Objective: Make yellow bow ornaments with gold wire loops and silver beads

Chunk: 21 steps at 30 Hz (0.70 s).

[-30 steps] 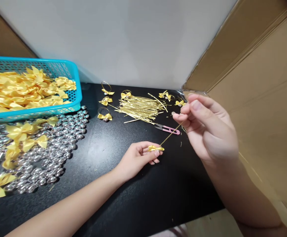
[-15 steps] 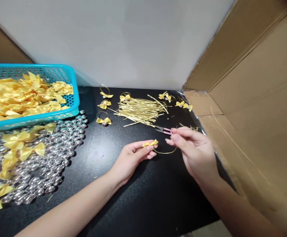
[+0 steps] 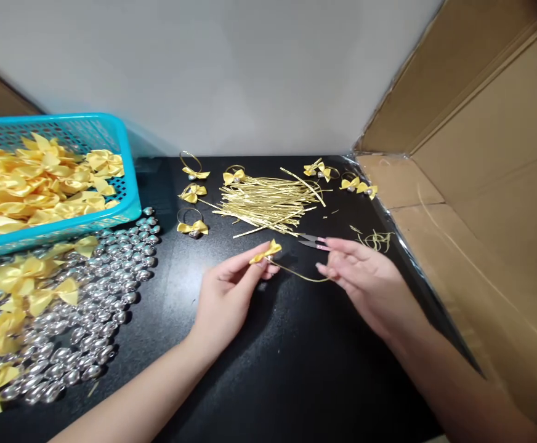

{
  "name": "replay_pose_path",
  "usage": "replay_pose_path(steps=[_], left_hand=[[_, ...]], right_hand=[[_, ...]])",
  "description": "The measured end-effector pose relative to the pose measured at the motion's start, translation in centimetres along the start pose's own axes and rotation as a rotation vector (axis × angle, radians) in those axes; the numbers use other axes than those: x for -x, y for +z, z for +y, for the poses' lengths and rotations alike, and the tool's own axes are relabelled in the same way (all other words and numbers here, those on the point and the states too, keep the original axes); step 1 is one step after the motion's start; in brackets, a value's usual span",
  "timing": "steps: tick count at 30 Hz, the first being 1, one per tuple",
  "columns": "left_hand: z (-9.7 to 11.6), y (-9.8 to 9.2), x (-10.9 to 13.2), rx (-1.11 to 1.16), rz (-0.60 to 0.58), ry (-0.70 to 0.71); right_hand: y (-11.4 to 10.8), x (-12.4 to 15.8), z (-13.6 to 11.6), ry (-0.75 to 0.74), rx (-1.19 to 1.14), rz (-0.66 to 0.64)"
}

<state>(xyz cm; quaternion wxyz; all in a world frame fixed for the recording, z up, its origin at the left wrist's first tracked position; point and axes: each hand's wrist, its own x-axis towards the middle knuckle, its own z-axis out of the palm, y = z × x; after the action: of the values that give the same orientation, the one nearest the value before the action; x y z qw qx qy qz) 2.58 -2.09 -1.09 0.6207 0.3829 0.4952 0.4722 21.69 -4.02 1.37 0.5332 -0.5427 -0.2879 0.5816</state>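
Between the thumb and fingers of my left hand (image 3: 226, 295) is a small yellow ribbon bow (image 3: 266, 252). A thin gold cord (image 3: 300, 274) runs from the bow across to my right hand (image 3: 365, 277), where closed fingertips grip its far end. The cord hangs in a shallow curve between both hands, above the table. Just beyond my right fingers lie thread snips (image 3: 314, 242) with pink handles, partly hidden by the hand. Their blades touch or nearly touch a pile of cut gold cords (image 3: 268, 203).
A blue basket (image 3: 132, 178) of yellow bows stands at the left. Silver beads (image 3: 106, 295) and loose bows spread in front of it. Looped bows with beads (image 3: 193, 227) sit around the cord pile. Cord scraps (image 3: 375, 240) lie near the cardboard wall (image 3: 494, 160) at right.
My left hand has shifted slightly left and up with the bow, and my right hand has dropped a little. The cord between them is stretched out longer. The view has also shifted slightly.
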Motion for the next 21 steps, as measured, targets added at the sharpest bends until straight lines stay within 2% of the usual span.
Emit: replay_pose_path(steps=[5, 8, 13, 18, 21], left_hand=[[0.4, -0.5, -1.5, 0.24, 0.047, -0.072], [0.9, -0.7, -2.0, 0.36, 0.055, -0.125], [1.6, -0.7, -2.1, 0.445, 0.072, -0.207], [1.2, -0.6, -1.7, 0.398, -0.022, -0.231], [1.0, -0.5, -1.5, 0.353, -0.084, -0.244]], right_hand=[[-1.3, -0.9, -1.6, 0.13, -0.181, -0.117], [-1.7, -1.3, -1.9, 0.127, -0.254, -0.16], [-2.0, -2.3, -1.7, 0.076, -0.311, -0.105], [-2.2, -2.9, -1.0, -0.093, -0.333, 0.027], [-2.5, -3.2, -1.0, -0.197, -0.353, 0.036]])
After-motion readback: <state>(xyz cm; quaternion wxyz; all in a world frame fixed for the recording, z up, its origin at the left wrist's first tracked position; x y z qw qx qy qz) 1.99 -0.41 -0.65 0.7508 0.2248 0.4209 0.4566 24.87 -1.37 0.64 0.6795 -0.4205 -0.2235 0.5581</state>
